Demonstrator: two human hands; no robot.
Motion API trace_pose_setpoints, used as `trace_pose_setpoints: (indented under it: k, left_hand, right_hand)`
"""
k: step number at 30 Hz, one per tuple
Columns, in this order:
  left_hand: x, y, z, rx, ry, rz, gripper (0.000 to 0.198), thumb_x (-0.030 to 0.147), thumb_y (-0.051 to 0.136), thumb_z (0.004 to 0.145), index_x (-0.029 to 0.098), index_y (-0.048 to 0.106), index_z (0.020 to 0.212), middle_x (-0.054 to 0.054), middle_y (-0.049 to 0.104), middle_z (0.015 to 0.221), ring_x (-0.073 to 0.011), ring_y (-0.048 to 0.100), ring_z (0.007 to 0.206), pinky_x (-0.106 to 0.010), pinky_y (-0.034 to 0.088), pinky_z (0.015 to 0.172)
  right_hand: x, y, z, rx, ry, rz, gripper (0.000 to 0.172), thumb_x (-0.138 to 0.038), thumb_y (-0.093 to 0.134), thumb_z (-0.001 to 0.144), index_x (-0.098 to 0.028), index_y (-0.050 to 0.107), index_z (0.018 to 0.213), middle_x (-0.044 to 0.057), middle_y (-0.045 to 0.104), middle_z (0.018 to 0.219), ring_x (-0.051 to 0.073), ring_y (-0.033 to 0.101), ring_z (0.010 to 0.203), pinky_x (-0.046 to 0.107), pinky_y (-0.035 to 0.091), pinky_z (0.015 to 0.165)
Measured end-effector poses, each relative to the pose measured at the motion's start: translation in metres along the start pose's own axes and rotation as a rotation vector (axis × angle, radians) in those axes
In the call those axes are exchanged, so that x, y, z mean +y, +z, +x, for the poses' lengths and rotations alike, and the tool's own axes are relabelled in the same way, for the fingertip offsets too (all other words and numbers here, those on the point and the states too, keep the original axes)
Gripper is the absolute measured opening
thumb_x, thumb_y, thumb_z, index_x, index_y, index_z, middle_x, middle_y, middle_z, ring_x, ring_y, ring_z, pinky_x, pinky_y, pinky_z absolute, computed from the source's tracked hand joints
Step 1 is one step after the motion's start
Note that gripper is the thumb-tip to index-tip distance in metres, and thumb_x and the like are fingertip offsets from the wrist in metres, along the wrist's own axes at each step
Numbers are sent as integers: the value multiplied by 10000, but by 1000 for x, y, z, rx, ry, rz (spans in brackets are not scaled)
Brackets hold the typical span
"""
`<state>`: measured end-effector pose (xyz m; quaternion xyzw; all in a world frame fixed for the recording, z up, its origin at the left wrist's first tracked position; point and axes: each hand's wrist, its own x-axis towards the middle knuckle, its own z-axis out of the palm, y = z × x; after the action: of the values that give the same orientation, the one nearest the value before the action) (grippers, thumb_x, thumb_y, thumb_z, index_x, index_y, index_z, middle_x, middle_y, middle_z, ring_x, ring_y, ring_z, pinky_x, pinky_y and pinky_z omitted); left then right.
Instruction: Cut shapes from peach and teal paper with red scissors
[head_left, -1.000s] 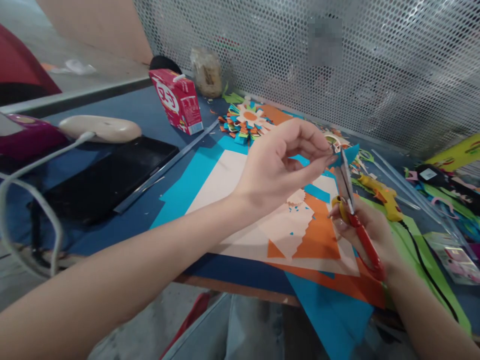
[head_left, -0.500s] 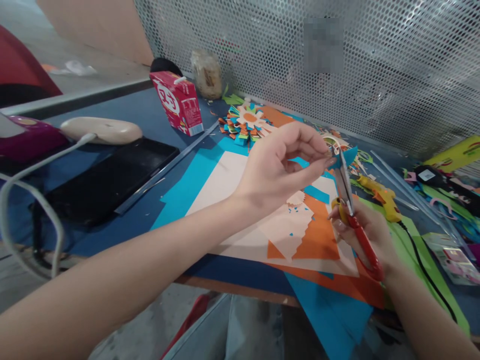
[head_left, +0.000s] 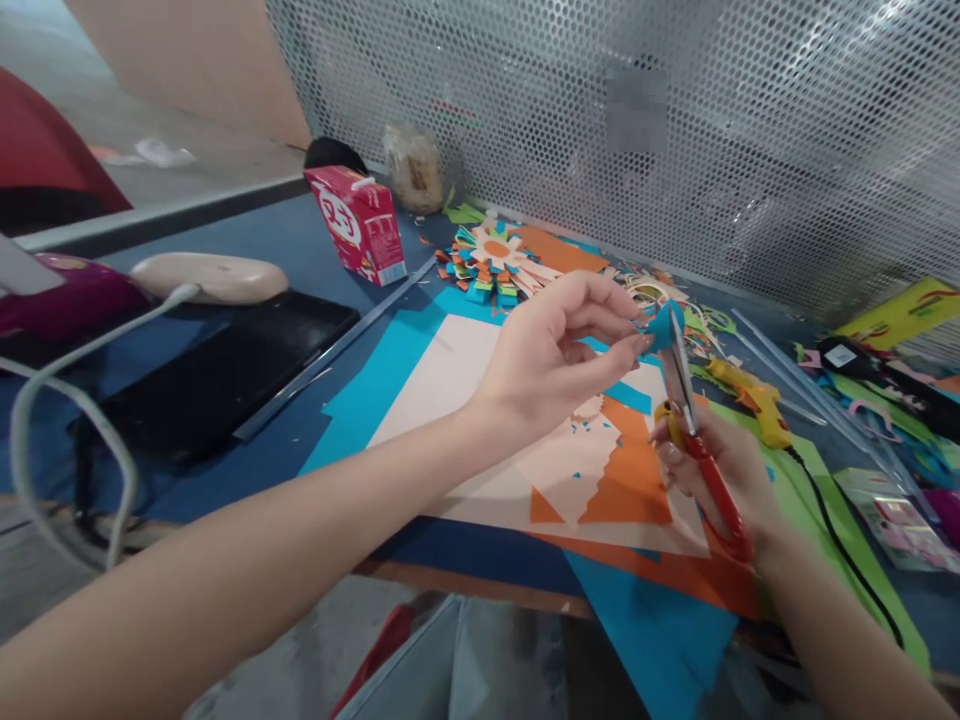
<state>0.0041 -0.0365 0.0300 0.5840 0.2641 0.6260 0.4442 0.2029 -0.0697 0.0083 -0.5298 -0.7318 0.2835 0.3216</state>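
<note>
A small blue paper piece (head_left: 660, 326) is pinched between the thumb and fingers of my left hand (head_left: 559, 350), above the middle of the table. My right hand (head_left: 724, 465) is closed round the red and yellow handles of a pair of scissors (head_left: 714, 480). The blades point up and away and lie against the blue piece, close to my left fingertips. Beneath both hands are a pale sheet (head_left: 457, 365) and an orange piece (head_left: 634, 480), with a pale zigzag-edged piece (head_left: 574, 470) on top.
A pink drink carton (head_left: 364, 225) and a paper flower (head_left: 496, 248) stand farther back. On the left lie a black phone (head_left: 225, 370) and a white cable (head_left: 56, 375). A yellow glue gun (head_left: 754, 400) rests on the right, near paper scraps and clear sticks (head_left: 799, 365). Behind is perforated metal.
The blue piece has turned between my left fingers and now looks more curled. Both hands and the scissors sit slightly farther left in view, and the camera has tilted a little.
</note>
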Motion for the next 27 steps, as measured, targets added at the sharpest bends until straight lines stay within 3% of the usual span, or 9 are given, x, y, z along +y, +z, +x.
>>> trace_pose_setpoints:
  k: [14, 21, 27]
  left_hand:
    - [5, 6, -3, -96, -237, -227, 298, 68, 654, 772, 203, 427, 910, 75, 647, 575, -108, 683, 551, -171, 476, 484]
    - [2, 3, -2, -104, -138, -24, 118, 257, 518, 913, 197, 458, 831, 19, 663, 600, -99, 660, 539, -162, 412, 409]
    - [-1, 1, -3, -103, -101, 46, 50, 178, 524, 865, 181, 519, 816, 7, 654, 627, -90, 630, 560, -159, 417, 420]
  right_hand:
    - [1, -1, -1, 18, -11, -103, 260, -450, 609, 792, -222, 515, 709, -29, 529, 556, 119, 494, 463, 241, 407, 444]
    - [2, -2, -3, 19, -16, -131, 301, -506, 586, 823, -226, 523, 733, -27, 532, 556, 118, 484, 462, 244, 408, 454]
    - [9, -1, -2, 13, -18, -70, 278, -492, 573, 812, -227, 531, 738, -23, 521, 573, 127, 496, 469, 251, 401, 438]
